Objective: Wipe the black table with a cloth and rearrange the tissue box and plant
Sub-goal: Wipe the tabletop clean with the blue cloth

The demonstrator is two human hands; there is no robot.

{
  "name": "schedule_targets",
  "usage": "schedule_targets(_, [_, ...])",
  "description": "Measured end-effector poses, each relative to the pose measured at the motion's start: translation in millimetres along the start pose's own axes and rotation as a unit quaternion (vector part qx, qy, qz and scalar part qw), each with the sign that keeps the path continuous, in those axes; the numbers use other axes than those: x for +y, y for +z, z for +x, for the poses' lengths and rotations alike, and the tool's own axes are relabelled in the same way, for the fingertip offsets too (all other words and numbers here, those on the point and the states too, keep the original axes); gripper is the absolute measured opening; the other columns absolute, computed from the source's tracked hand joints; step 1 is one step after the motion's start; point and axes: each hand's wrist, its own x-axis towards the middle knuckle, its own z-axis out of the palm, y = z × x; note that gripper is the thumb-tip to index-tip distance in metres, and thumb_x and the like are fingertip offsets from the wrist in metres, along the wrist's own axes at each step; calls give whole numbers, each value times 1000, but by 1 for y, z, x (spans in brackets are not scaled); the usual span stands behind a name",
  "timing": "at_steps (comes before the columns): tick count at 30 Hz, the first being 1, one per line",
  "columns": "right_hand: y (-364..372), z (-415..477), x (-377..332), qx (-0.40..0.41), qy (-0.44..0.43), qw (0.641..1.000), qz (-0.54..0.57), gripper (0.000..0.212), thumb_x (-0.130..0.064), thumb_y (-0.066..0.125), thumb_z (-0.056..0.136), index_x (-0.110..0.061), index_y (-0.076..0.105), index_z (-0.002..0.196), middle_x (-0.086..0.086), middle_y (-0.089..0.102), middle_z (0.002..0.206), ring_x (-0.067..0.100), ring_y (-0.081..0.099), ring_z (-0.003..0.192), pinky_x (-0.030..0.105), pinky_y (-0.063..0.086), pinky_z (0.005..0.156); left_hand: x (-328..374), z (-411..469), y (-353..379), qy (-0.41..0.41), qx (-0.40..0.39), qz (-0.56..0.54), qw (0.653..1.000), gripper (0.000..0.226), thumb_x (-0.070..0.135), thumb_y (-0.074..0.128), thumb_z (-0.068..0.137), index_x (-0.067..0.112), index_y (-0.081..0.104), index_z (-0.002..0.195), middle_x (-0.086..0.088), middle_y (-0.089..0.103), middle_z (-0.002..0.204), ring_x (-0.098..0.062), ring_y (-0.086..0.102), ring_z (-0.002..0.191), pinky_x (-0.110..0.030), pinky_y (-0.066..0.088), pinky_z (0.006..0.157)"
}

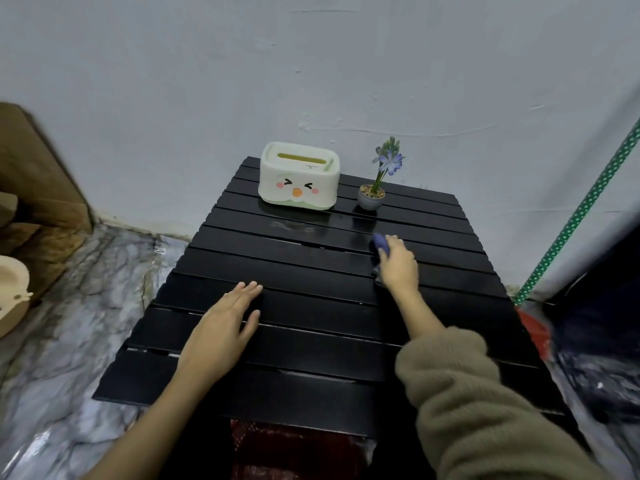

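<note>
The black slatted table (294,268) stretches away from me toward the wall. At its far end stands a white tissue box (298,176) with a cartoon face. To the box's right is a small grey pot holding a purple-flowered plant (372,195). My right hand (398,266) presses a blue cloth (380,244) onto the table's right side, just in front of the plant. The hand hides most of the cloth. My left hand (225,327) lies flat on the slats at the near left, fingers apart, holding nothing.
A pale wall (311,81) backs the table. Brown cardboard (38,181) and a beige round object (10,299) sit on the marble-patterned floor (69,341) at left. A green dotted pole (581,209) with a red base leans at right beside dark items.
</note>
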Motion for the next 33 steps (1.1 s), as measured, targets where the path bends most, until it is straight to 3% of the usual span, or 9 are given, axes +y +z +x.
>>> schedule_targets(2, [28,-19,-31,-82,-95,992,34,36,-14,48,91,-13,48,127,14,55,130,32,58,110,29,45,81,0,0,0,-2,0,-1,1000,44,24,43,93,22,36,137,4,38,147,-6,23,139,-28,21,116])
schedule_targets(4, [45,-49,-49,-154,-189,969,37,39,-14,48,91,-15,46,130,9,47,141,26,46,126,32,37,102,1,0,0,-4,0,-3,1000,44,23,43,93,22,37,137,5,38,147,-6,23,139,-28,21,116])
schedule_targets(8, [22,-97,-19,-198,-250,945,66,42,-13,48,92,-18,43,133,2,39,146,17,33,136,29,24,112,0,-1,0,-1,-5,-3,1000,44,23,43,93,22,36,137,5,36,148,-6,22,140,-28,21,116])
schedule_targets(13, [-59,-87,89,-73,-77,992,63,40,-16,52,88,-15,48,129,19,54,132,33,65,88,51,50,84,-1,-1,1,2,-2,-1,1000,45,24,42,94,23,35,138,5,36,148,-6,22,140,-27,18,116])
schedule_targets(17, [-80,-41,118,38,54,998,-15,38,-11,50,90,-5,47,127,23,51,134,43,55,111,46,44,93,0,-1,1,8,4,-1,1000,44,23,42,93,21,36,137,3,37,148,-8,23,140,-25,15,115])
schedule_targets(23, [0,-24,25,-53,-46,997,19,37,-15,50,89,-16,48,126,16,56,129,39,64,95,52,52,85,0,-1,1,7,6,-5,1000,44,24,41,94,21,36,137,4,36,148,-7,22,140,-23,14,115])
schedule_targets(26, [29,-69,-26,-152,-190,969,49,41,-12,50,90,-14,45,131,8,44,143,25,45,128,35,33,109,-1,-1,1,8,6,-3,1000,44,23,42,94,21,36,137,3,36,148,-8,22,140,-23,14,115])
schedule_targets(29, [16,-124,-21,-244,-281,924,81,44,-15,50,91,-21,40,134,-9,35,145,3,28,135,21,17,114,-2,-1,1,10,5,-1,1000,45,22,42,93,20,36,137,3,36,148,-8,22,140,-23,14,115])
schedule_targets(33, [-38,-138,40,-240,-248,935,82,45,-36,52,87,-31,38,130,-28,31,134,-15,26,129,-4,13,103,-3,-2,2,15,5,-13,1000,44,23,42,93,21,36,137,4,35,149,-7,21,140,-24,14,116])
